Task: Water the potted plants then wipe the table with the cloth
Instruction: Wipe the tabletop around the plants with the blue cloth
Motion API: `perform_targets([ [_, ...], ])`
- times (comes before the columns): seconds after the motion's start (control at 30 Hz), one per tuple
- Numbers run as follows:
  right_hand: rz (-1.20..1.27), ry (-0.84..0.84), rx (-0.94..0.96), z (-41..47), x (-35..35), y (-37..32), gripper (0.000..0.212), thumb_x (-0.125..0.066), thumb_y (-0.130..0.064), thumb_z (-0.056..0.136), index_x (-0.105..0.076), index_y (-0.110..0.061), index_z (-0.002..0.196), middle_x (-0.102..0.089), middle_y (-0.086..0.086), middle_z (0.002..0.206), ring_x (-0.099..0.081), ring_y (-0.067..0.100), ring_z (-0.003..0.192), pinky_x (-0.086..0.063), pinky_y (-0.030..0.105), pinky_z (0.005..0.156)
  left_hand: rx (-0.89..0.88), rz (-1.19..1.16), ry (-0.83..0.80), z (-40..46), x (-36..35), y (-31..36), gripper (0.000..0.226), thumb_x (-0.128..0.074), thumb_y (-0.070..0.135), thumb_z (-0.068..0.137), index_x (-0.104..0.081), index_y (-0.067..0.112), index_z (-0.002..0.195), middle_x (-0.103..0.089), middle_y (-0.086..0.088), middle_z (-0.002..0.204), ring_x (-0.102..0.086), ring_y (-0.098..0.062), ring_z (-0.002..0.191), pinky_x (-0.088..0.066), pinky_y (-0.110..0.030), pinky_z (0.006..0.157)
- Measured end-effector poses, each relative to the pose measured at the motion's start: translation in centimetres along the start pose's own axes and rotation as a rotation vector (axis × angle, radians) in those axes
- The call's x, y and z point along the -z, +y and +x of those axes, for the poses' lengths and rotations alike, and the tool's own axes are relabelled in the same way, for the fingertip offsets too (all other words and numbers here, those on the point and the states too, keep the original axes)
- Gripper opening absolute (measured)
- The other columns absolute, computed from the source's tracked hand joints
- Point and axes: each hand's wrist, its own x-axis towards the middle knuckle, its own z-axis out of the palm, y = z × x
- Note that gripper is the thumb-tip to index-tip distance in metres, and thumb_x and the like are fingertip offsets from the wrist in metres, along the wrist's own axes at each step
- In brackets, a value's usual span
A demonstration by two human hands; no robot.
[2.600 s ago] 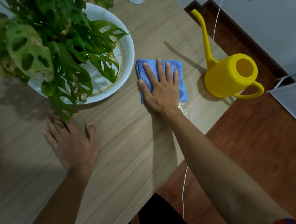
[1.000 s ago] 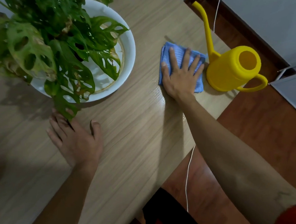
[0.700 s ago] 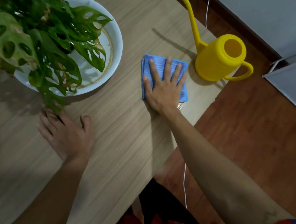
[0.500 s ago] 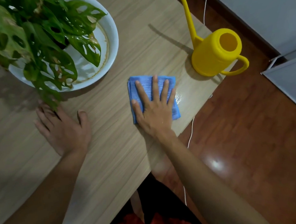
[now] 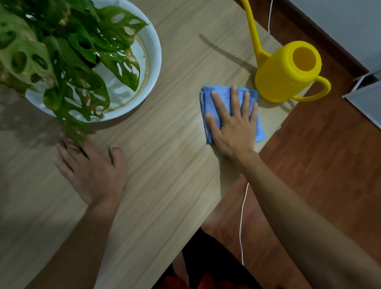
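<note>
Blue cloth (image 5: 206, 100) under flat right hand (image 5: 234, 125) (nothing gripped); left hand (image 5: 93, 171) flat on table (image 5: 175, 169); press evenly, skirt can (image 5: 283, 73).

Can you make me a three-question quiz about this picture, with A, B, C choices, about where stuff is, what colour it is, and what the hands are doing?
1. Where is the watering can?
A. On the table by its right edge
B. On the floor
C. Inside the white bowl

2. What colour is the cloth?
A. Red
B. Blue
C. White

3. What is the right hand doing?
A. Holding the can's handle
B. Pulling a leaf
C. Pressing flat on the cloth

Answers:
1. A: the can stands on the table near its right edge, just past the cloth.
2. B: the folded cloth under the hand is blue.
3. C: the right hand lies on the cloth with its fingers straight and spread; the left hand rests flat on the bare table by the plant.
</note>
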Motion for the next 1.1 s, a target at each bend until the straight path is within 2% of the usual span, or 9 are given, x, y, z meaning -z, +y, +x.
perform_targets([
  [0.07, 0.014, 0.011, -0.062, 1.4, -0.3, -2.1, 0.062, -0.023, -0.064, 0.103, -0.016, -0.045, 0.162, -0.002, 0.003, 0.174, 0.006, 0.035, 0.159, 0.005, 0.056, 0.127, -0.008, 0.006, 0.009, 0.0, 0.0, 0.1, 0.076, -0.037, 0.043, 0.093, -0.027, -0.002, 0.153, -0.027, -0.035, 0.156, -0.017, -0.042, 0.151, -0.01, -0.056, 0.123],
  [0.13, 0.047, 0.01, -0.041, 1.4, -0.9, -4.4, 0.062, -0.026, -0.063, 0.103, -0.017, -0.044, 0.162, -0.003, 0.004, 0.174, 0.005, 0.036, 0.159, 0.002, 0.057, 0.127, -0.016, 0.0, 0.015, -0.1, 0.1, 0.2, 0.076, -0.035, 0.044, 0.093, -0.027, -0.003, 0.153, -0.027, -0.035, 0.157, -0.017, -0.042, 0.151, -0.011, -0.057, 0.123],
  [0.27, 0.066, 0.019, 0.186, -2.8, -2.5, -8.7, 0.061, -0.037, -0.059, 0.103, -0.03, -0.039, 0.16, -0.015, 0.008, 0.173, -0.003, 0.038, 0.159, -0.002, 0.057, 0.127, -0.01, -0.023, 0.025, 0.0, 0.1, 0.1, 0.077, -0.037, 0.044, 0.092, -0.026, -0.001, 0.153, -0.027, -0.035, 0.157, -0.018, -0.042, 0.151, -0.01, -0.057, 0.123],
  [0.4, 0.033, 0.012, 0.338, -8.2, -2.6, -6.6, 0.06, -0.04, -0.062, 0.103, -0.033, -0.041, 0.159, -0.02, 0.001, 0.172, -0.005, 0.031, 0.16, -0.004, 0.054, 0.128, -0.019, -0.041, 0.025, 0.0, -0.1, -0.3, 0.077, -0.038, 0.044, 0.093, -0.026, -0.002, 0.153, -0.027, -0.035, 0.157, -0.018, -0.042, 0.151, -0.01, -0.057, 0.123],
  [0.53, -0.025, 0.026, 0.289, -8.3, -1.7, -1.6, 0.062, -0.038, -0.067, 0.101, -0.034, -0.044, 0.158, -0.022, 0.0, 0.171, -0.01, 0.031, 0.16, -0.01, 0.056, 0.127, -0.016, -0.057, 0.015, -0.1, 0.0, -0.3, 0.075, -0.043, 0.041, 0.094, -0.026, -0.002, 0.153, -0.026, -0.034, 0.158, -0.016, -0.04, 0.152, -0.008, -0.055, 0.124],
  [0.7, -0.049, 0.04, 0.14, -3.7, -0.5, 1.5, 0.063, -0.032, -0.068, 0.101, -0.03, -0.044, 0.159, -0.019, 0.003, 0.172, -0.011, 0.034, 0.159, -0.006, 0.055, 0.128, -0.004, -0.03, 0.0, 0.1, 0.0, -0.3, 0.076, -0.04, 0.043, 0.093, -0.028, -0.001, 0.153, -0.026, -0.033, 0.159, -0.015, -0.039, 0.153, -0.006, -0.055, 0.125],
  [0.93, 0.002, -0.034, -0.032, 4.3, 0.3, -2.7, 0.063, -0.025, -0.065, 0.104, -0.011, -0.046, 0.162, 0.001, 0.002, 0.174, 0.008, 0.032, 0.16, 0.009, 0.053, 0.127, -0.007, 0.005, -0.004, 0.1, 0.1, 0.1, 0.078, -0.033, 0.047, 0.092, -0.026, -0.001, 0.154, -0.025, -0.033, 0.159, -0.014, -0.04, 0.153, -0.006, -0.055, 0.125],
  [1.03, 0.022, -0.034, 0.003, 5.4, -0.4, -5.4, 0.063, -0.027, -0.063, 0.104, -0.014, -0.044, 0.162, -0.001, 0.004, 0.174, 0.006, 0.035, 0.159, 0.009, 0.054, 0.127, -0.005, 0.017, 0.001, 0.0, 0.0, 0.0, 0.078, -0.035, 0.047, 0.093, -0.027, -0.001, 0.153, -0.028, -0.035, 0.157, -0.015, -0.04, 0.153, -0.008, -0.056, 0.124],
  [1.1, 0.015, -0.025, 0.093, 4.3, -0.9, -6.9, 0.063, -0.029, -0.063, 0.103, -0.019, -0.043, 0.162, -0.006, 0.005, 0.174, 0.002, 0.036, 0.159, 0.006, 0.055, 0.127, -0.002, 0.016, -0.002, 0.1, -0.1, 0.0, 0.078, -0.035, 0.047, 0.093, -0.026, -0.001, 0.154, -0.028, -0.035, 0.157, -0.015, -0.04, 0.153, -0.008, -0.056, 0.124],
])
